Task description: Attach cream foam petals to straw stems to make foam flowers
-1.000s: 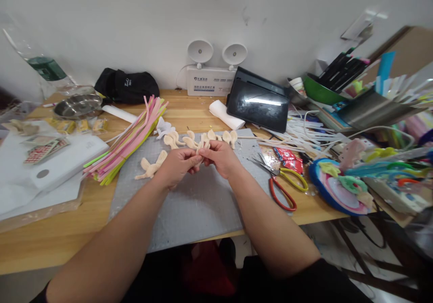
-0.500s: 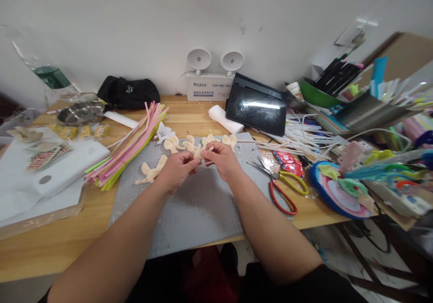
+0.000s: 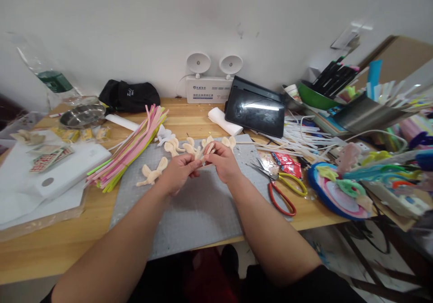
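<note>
My left hand (image 3: 181, 170) and my right hand (image 3: 222, 159) meet above the grey cutting mat (image 3: 199, 213), fingers pinched together. Between them is a cream pipe cleaner (image 3: 209, 149), partly covered by the fingertips. Just beyond my hands lie several shaped cream pipe-cleaner pieces, with leaf-like loops; one looped piece (image 3: 173, 146) is at the back left and another (image 3: 229, 142) at the back right. A separate branched cream piece (image 3: 151, 173) rests on the mat left of my left hand.
A bundle of pink and yellow-green pipe cleaners (image 3: 135, 147) lies left. To the right are red-and-yellow-handled pliers (image 3: 283, 197), a red packet (image 3: 287, 164), white stems (image 3: 309, 134) and a blue-rimmed round tray (image 3: 314, 197). A black tablet-like panel (image 3: 255, 109) leans behind.
My right hand's fingers have shifted slightly around the cream pipe cleaner, whose visible end now points more upward. The view has tilted a little. Both hands stay together.
</note>
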Motion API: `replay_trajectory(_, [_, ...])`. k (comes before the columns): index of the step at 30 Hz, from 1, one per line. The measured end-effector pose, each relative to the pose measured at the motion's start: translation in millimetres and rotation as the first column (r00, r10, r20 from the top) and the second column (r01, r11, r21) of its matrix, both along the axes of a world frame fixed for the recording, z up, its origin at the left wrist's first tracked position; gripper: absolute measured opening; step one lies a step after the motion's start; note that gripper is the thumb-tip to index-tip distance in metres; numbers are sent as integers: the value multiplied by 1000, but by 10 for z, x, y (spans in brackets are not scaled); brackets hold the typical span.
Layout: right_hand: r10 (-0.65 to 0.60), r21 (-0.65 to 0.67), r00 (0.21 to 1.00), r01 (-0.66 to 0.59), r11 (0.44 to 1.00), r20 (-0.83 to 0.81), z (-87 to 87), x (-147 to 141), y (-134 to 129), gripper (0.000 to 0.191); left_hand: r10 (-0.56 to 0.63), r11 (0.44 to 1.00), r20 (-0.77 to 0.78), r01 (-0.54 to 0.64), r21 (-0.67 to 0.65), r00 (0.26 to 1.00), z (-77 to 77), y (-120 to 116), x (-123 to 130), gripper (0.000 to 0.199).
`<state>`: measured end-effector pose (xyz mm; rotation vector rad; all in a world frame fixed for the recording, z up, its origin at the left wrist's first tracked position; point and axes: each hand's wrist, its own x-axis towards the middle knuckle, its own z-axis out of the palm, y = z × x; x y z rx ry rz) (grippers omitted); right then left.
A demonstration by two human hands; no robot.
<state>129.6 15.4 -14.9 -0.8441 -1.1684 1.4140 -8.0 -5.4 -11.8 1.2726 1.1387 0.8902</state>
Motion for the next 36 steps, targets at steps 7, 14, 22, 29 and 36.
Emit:
replay_trajectory(7, [-69,-120,994,58,991,-89,-5,45,29,6,-6,999,26,5,42,1000,-19,-4,-18,25])
replay_trajectory(14, [103,-160,995,-102,982,-2,66,102,27,19,-49,994,-76,56,94,996,-11,13,-50,27])
replay_trajectory(22, [96,-107,980,-78,991,174,-20,30,24,15,-63,982,-225,100,159,972,-86,47,-72,29])
replay_trajectory(29, [16,-18,978,-12,1000,209,-49,20,45,16,-88,970,-328,156,188,941,-105,58,-74,31])
replay_trajectory(36, [-80,-140,997,77,987,-19,-54,-84,16,18,43,990,-173,-19,137,984,-82,29,5,25])
